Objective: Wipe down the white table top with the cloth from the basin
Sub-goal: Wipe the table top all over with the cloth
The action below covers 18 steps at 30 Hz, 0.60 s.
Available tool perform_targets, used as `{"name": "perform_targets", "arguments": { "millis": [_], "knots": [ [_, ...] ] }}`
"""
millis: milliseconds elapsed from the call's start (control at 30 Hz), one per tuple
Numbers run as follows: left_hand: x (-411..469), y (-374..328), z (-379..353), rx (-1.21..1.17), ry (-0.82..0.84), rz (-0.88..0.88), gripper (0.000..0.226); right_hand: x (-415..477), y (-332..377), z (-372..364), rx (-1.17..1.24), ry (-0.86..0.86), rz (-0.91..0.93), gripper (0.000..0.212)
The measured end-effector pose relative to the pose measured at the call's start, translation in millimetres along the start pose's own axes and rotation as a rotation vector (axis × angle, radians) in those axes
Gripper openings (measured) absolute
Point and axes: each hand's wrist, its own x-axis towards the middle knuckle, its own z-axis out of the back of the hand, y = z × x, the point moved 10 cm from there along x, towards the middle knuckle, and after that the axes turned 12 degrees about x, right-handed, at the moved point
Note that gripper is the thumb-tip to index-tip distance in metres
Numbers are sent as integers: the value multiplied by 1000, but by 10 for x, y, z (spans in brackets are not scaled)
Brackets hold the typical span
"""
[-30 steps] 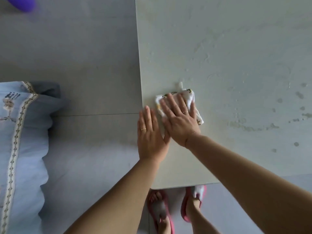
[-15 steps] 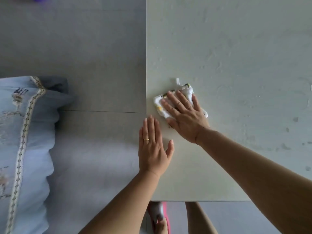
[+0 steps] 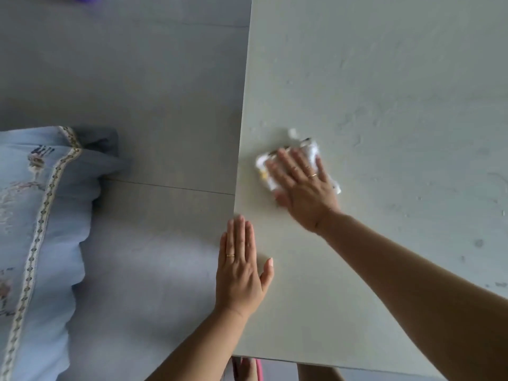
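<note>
The white table top looks dull and streaky, with faint smears and a few dark specks toward its right side. A small folded white cloth with yellow marks lies flat near its left edge.

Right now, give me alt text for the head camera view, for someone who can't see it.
A right hand presses a white cloth flat onto a white table, near its left edge. The left hand lies flat, fingers straight, at that same edge, closer to the person. Left of the table are grey floor and blue trimmed fabric.
</note>
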Motion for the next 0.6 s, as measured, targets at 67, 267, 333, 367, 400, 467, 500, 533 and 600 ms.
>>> {"name": "perform_targets", "arguments": {
  "millis": [67, 267, 333, 367, 400, 467, 500, 533, 600],
  "knots": [
    [2, 4, 3, -1, -14, 5, 75, 97, -215, 80, 110, -101, -259, 57],
    [5, 5, -26, -5, -36, -6, 75, 177, 530, -162, 86, -18, -24, 57],
    [7, 3, -19, -14, -38, -14, 74, 244, 478, -91, 7, 27, 157, 56],
    [13, 3, -12, -20, -42, -20, 74, 306, 352, -40, -31, 31, 182, 56],
    [17, 7, -5, -23, -43, -25, 74, 391, 162, 33, -35, 21, 133, 56],
    [15, 23, -8, -33, -37, -38, 75, 529, -274, 212, 60, -83, -152, 54],
    [11, 34, -10, -43, -31, -47, 76, 548, -380, 247, 137, -143, -313, 54],
    [18, 40, -5, -50, -26, -56, 76, 552, -340, 238, 192, -182, -425, 54],
    [82, 43, 17, -55, -23, -73, 74, 581, 51, 109, 213, -160, -406, 55]
  ]
}}
